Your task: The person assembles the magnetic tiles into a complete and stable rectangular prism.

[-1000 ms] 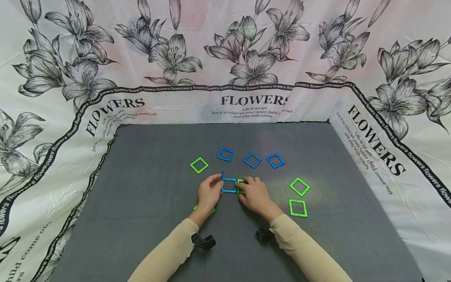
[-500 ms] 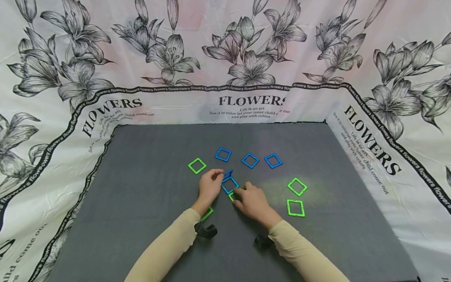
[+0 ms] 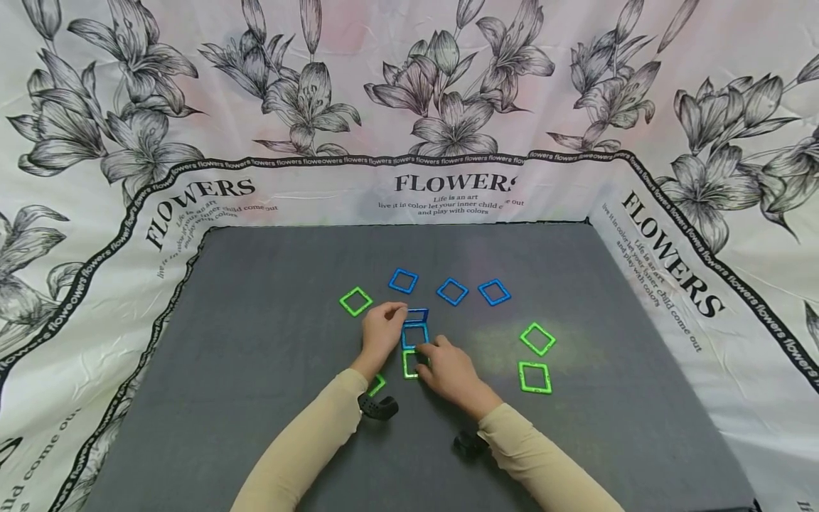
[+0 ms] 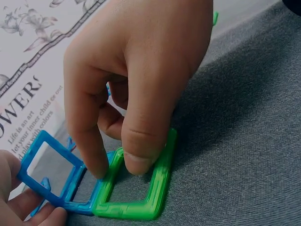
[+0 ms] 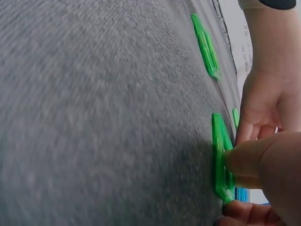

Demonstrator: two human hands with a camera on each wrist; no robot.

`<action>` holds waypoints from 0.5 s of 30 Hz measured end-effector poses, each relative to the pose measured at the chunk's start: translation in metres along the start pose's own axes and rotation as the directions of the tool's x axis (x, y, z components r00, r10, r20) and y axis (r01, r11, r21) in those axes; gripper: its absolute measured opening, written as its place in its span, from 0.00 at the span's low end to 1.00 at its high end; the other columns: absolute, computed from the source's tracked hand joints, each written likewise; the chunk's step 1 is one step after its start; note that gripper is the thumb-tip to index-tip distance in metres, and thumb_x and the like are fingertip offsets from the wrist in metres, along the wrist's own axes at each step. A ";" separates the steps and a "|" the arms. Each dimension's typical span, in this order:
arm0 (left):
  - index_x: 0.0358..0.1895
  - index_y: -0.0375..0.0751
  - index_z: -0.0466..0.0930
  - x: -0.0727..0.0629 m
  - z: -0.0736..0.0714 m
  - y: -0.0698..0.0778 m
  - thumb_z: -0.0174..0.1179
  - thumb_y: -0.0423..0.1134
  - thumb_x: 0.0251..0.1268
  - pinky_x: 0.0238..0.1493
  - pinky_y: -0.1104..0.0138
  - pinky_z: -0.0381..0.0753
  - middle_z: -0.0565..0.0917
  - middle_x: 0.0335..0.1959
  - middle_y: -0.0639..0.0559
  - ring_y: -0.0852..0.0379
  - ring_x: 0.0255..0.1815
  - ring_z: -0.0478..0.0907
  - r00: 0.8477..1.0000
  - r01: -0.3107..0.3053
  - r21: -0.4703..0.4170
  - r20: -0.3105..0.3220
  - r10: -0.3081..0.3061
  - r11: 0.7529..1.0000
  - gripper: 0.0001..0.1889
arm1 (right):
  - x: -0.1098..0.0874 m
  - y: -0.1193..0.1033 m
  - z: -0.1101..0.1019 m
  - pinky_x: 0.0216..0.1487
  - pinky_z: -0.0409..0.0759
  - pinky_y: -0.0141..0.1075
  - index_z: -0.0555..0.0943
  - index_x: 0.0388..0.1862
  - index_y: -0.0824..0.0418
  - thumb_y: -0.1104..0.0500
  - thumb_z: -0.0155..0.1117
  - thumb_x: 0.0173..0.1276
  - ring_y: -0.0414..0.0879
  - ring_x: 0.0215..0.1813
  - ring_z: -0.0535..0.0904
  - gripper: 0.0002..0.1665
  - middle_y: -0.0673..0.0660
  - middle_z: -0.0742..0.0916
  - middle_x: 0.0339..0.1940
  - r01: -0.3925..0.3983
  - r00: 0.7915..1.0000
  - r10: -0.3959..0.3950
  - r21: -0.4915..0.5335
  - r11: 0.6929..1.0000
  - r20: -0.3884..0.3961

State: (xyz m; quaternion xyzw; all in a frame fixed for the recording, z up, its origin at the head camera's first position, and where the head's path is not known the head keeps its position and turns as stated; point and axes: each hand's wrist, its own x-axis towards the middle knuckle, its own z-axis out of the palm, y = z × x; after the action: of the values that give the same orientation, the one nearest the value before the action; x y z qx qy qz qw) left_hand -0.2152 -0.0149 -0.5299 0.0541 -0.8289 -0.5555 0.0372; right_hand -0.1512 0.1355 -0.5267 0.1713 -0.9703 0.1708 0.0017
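Note:
In the head view my left hand (image 3: pixel 382 331) pinches the side of an upright blue square magnetic tile (image 4: pixel 61 147). This tile stands on the far edge of a flat blue tile (image 3: pixel 426 336). Joined to the flat tile's near edge is a green square tile (image 4: pixel 131 210), lying on the grey cloth. My right hand (image 3: pixel 451 373) grips the green tile; the left wrist view shows its thumb inside the frame and a finger by the blue-green seam. The right-hand fingers hide part of the green tile in the head view.
Beyond the hands lie three blue tiles (image 3: pixel 461 284) and a green one (image 3: pixel 365 294). Two green tiles (image 3: pixel 535 392) lie to the right. Another green tile (image 3: pixel 380 384) is partly hidden beside my left wrist. A white flower-printed curtain (image 3: pixel 320 188) borders the grey table (image 3: pixel 275 299).
The joined tiles have turned clockwise, so the green one has swung from the right side to the near side. My right hand has followed it toward me; my left still pinches the upright tile.

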 end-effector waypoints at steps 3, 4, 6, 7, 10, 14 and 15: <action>0.47 0.42 0.91 0.001 -0.001 0.000 0.62 0.42 0.70 0.53 0.52 0.84 0.91 0.46 0.46 0.47 0.50 0.86 1.000 0.008 -0.007 0.003 -0.008 1.000 0.12 | 0.001 -0.003 0.001 0.29 0.79 0.45 0.86 0.55 0.60 0.56 0.70 0.67 0.48 0.25 0.75 0.19 0.58 0.81 0.35 -0.002 1.000 0.002 0.018 1.000 0.006; 0.47 0.42 0.91 0.001 -0.001 0.000 0.63 0.42 0.70 0.53 0.52 0.84 0.91 0.46 0.46 0.47 0.50 0.86 1.000 0.011 -0.011 0.004 -0.011 1.000 0.12 | 0.001 -0.004 0.001 0.29 0.80 0.46 0.86 0.55 0.60 0.56 0.70 0.67 0.48 0.25 0.75 0.19 0.58 0.81 0.35 -0.005 1.000 0.005 0.022 1.000 0.006; 0.47 0.42 0.91 0.002 -0.001 -0.001 0.63 0.43 0.70 0.53 0.53 0.84 0.91 0.47 0.46 0.47 0.50 0.86 1.000 0.017 -0.013 0.007 -0.017 1.000 0.12 | 0.002 -0.005 0.002 0.30 0.80 0.46 0.86 0.55 0.60 0.56 0.70 0.68 0.48 0.26 0.75 0.19 0.58 0.82 0.35 -0.013 1.000 0.013 0.027 1.000 0.007; 0.47 0.42 0.92 0.003 -0.001 -0.001 0.63 0.43 0.70 0.52 0.53 0.84 0.91 0.47 0.46 0.48 0.50 0.86 1.000 0.024 -0.012 0.010 -0.024 1.000 0.12 | 0.002 -0.005 0.003 0.30 0.80 0.46 0.86 0.55 0.59 0.55 0.70 0.68 0.48 0.26 0.75 0.19 0.58 0.81 0.35 -0.018 1.000 0.018 0.028 0.999 0.008; 0.47 0.42 0.91 0.004 -0.002 -0.002 0.63 0.45 0.70 0.53 0.53 0.84 0.91 0.47 0.47 0.48 0.51 0.86 0.999 0.047 -0.017 0.024 -0.047 0.999 0.13 | 0.002 -0.004 0.004 0.30 0.80 0.45 0.86 0.55 0.58 0.55 0.70 0.68 0.47 0.26 0.75 0.18 0.57 0.82 0.36 -0.031 0.999 0.031 0.028 0.999 0.009; 0.49 0.42 0.91 0.004 -0.003 -0.002 0.63 0.45 0.71 0.54 0.53 0.83 0.91 0.49 0.46 0.47 0.52 0.85 0.997 0.068 -0.024 0.047 -0.066 0.997 0.14 | 0.002 -0.004 0.005 0.31 0.80 0.46 0.86 0.55 0.58 0.55 0.70 0.68 0.47 0.27 0.75 0.18 0.57 0.82 0.36 -0.038 0.999 0.038 0.033 0.999 0.012; 0.49 0.42 0.91 0.004 -0.003 -0.002 0.63 0.45 0.71 0.54 0.53 0.83 0.91 0.49 0.46 0.47 0.52 0.85 0.996 0.070 -0.028 0.051 -0.068 0.997 0.14 | 0.002 -0.004 0.005 0.31 0.80 0.46 0.86 0.55 0.57 0.55 0.70 0.67 0.48 0.27 0.75 0.18 0.58 0.82 0.36 -0.039 0.999 0.039 0.034 0.999 0.012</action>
State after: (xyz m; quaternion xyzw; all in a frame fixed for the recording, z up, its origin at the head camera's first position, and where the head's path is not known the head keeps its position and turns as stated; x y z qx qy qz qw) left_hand -0.2189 -0.0195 -0.5309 0.0682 -0.8188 -0.5700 -0.0021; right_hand -0.1517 0.1296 -0.5304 0.1532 -0.9704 0.1865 -0.0101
